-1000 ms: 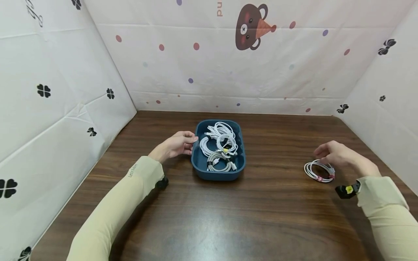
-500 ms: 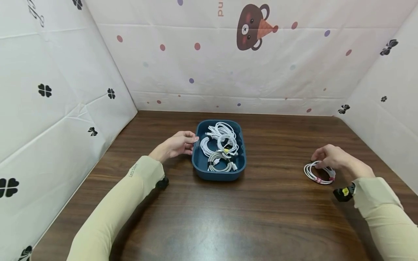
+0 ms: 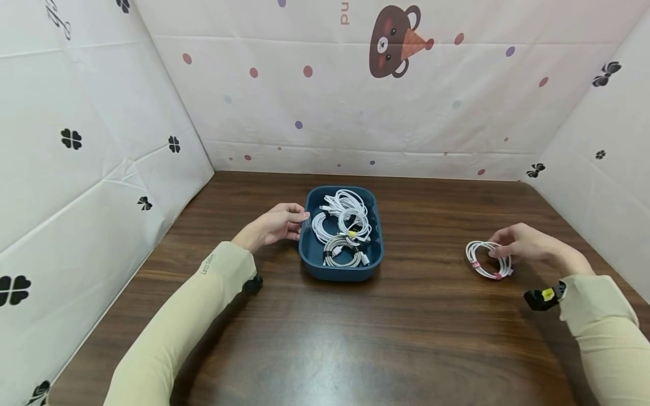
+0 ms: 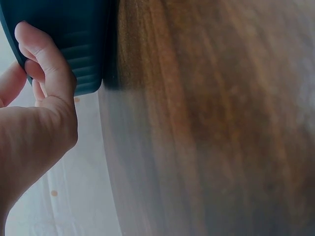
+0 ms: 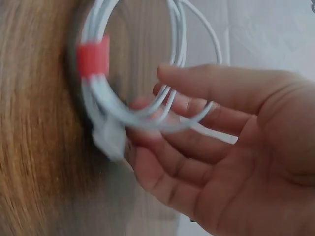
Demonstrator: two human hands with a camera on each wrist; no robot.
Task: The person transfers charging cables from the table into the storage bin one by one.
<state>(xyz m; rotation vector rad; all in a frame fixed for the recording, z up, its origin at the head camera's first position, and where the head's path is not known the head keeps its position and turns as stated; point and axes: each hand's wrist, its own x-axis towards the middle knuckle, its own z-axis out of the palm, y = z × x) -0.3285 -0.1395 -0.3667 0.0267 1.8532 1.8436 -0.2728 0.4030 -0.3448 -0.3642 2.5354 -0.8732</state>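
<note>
My left hand (image 3: 276, 225) holds the left rim of a dark blue plastic bin (image 3: 341, 274), thumb on the near side of the wall and fingers curled at it; the left wrist view shows this grip on the bin wall (image 4: 81, 54). Inside the bin lie several coiled white cables (image 3: 346, 198) and a greyish coiled cable (image 3: 329, 255) with a black tie. Over at the right, my right hand (image 3: 530, 245) pinches a coiled white charging cable (image 3: 488, 274) between thumb and fingers. Red bands (image 5: 93, 59) wrap that coil, and a white plug (image 5: 109, 140) hangs from it.
Everything stands on a dark brown wooden table (image 3: 325, 344). White patterned sheets form a back wall (image 3: 325, 113) and side walls, close beyond the table's far edge. Black wrist cameras (image 3: 543, 298) sit below the sleeve cuffs.
My right hand has closed its fingers and thumb on the coiled cable, which has shifted a little left and tilted up. The left hand and bin have stayed in place.
</note>
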